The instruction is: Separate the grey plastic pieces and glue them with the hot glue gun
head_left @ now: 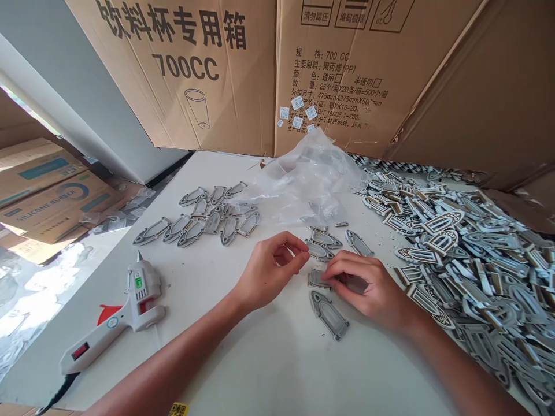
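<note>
My left hand [277, 267] hovers over the middle of the white table, thumb and fingertips pinched together; whatever is between them is too small to make out. To its right, my right hand [368, 283] grips a small grey arched window-shaped piece [317, 278] by its near side, fingers partly covering it. Another arched piece [330, 315] lies just below, its pointed end toward the upper left. Beyond both hands, a few more arched pieces [319, 249] lie close together, with a single one [359, 242] to their right.
A glue gun [139, 294] lies at left. Several grey pieces [212, 219] sit in a group behind it. Crumpled clear plastic [303, 173] rests at the back before cardboard boxes [217, 104]. A large heap of arched pieces [468, 248] covers the right side.
</note>
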Tool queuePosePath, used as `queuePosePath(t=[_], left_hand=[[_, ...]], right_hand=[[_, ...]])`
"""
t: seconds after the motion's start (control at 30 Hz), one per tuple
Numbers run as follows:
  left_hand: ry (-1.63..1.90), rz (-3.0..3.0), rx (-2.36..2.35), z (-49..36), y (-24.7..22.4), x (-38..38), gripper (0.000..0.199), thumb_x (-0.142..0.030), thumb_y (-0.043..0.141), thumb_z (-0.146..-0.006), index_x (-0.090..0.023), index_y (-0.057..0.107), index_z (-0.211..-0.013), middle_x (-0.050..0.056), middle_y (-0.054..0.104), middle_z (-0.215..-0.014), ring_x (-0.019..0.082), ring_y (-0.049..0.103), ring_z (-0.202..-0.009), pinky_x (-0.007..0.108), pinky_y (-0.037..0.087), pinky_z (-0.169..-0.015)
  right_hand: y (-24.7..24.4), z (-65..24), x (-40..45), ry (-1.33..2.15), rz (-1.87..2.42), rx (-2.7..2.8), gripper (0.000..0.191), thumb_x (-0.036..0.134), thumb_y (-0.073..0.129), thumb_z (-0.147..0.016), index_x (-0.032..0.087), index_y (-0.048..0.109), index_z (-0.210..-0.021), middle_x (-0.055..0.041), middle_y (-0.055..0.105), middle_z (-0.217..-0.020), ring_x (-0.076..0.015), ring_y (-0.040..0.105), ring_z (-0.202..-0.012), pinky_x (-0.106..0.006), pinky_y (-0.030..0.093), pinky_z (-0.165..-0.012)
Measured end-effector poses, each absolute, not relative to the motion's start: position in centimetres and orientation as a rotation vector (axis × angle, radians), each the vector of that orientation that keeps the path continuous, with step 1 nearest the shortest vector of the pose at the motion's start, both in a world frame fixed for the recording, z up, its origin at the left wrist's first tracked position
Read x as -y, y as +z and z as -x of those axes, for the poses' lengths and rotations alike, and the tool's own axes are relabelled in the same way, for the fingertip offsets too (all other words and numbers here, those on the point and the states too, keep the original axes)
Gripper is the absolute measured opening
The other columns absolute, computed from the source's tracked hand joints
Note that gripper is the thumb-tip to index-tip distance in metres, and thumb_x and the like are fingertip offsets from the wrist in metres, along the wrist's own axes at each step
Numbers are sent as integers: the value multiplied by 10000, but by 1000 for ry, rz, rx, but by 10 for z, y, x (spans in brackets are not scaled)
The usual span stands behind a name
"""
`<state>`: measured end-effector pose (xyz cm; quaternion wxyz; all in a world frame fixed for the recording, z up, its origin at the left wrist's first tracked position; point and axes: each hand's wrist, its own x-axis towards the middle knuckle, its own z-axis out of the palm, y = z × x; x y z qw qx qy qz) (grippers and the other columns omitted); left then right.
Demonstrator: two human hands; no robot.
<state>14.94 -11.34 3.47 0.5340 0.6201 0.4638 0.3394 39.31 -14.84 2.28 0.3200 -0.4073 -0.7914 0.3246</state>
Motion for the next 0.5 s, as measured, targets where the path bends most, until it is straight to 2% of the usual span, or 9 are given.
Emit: queuePosePath(t=[0.2,0.37,0.5], left_hand=[[809,-1477,-1099,-150,35,113,182,-396,726,-947,-219,696,-975,-14,683,-810,129,666,-690,271,525,-670],[813,-1482,-1092,-150,35,113,175,-391,722,-951,-221,691,-977,-21,669,-785,131,659,-691,272,521,-666],[810,-1482,-1101,-150,35,114,180,-394,722,-951,-219,691,-974,-21,666,-775,130,652,-682,272,517,-662]], right_hand=[[23,-393,148,845,1046,2101,152,129,607,-1035,216,732,-1031,-19,662,-995,-142,626,-920,-263,498,-811],[23,-394,148,845,1091,2115,116,152,611,-1038,214,709,-1043,-17,648,-991,-137,604,-892,-258,479,-755],[21,-394,148,824,1077,2138,136,153,596,-1050,215,717,-1052,-27,652,-1027,-147,622,-946,-267,505,-814]])
